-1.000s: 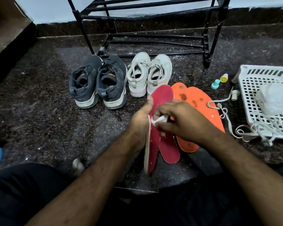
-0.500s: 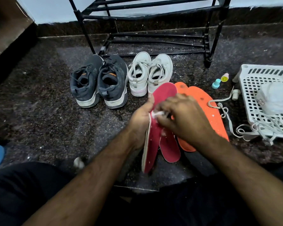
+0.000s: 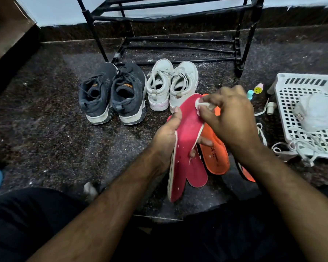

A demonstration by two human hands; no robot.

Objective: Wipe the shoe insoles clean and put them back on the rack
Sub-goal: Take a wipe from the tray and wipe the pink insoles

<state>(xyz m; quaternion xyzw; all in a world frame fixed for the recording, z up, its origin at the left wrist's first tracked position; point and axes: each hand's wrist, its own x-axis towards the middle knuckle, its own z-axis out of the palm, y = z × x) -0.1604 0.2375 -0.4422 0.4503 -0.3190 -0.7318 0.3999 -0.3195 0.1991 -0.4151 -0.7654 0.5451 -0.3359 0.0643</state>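
My left hand (image 3: 168, 137) grips a red insole (image 3: 186, 129) by its edge and holds it tilted above the floor. My right hand (image 3: 229, 120) pinches a small white wipe (image 3: 202, 104) and presses it on the toe end of that insole. A second red insole (image 3: 196, 171) lies on the floor beneath. Two orange insoles (image 3: 215, 157) lie beside it, partly hidden by my right hand and arm. The black metal shoe rack (image 3: 178, 33) stands at the back against the wall.
A pair of dark grey sneakers (image 3: 112, 93) and a pair of white sneakers (image 3: 171, 85) stand in front of the rack. A white plastic basket (image 3: 311, 118) with a bag and laces sits at right. Two small bottles (image 3: 254, 91) stand near it. The floor is dark speckled granite.
My right hand has slid the wipe up the red insole from its middle to the toe end. My left hand has kept its hold on the insole.
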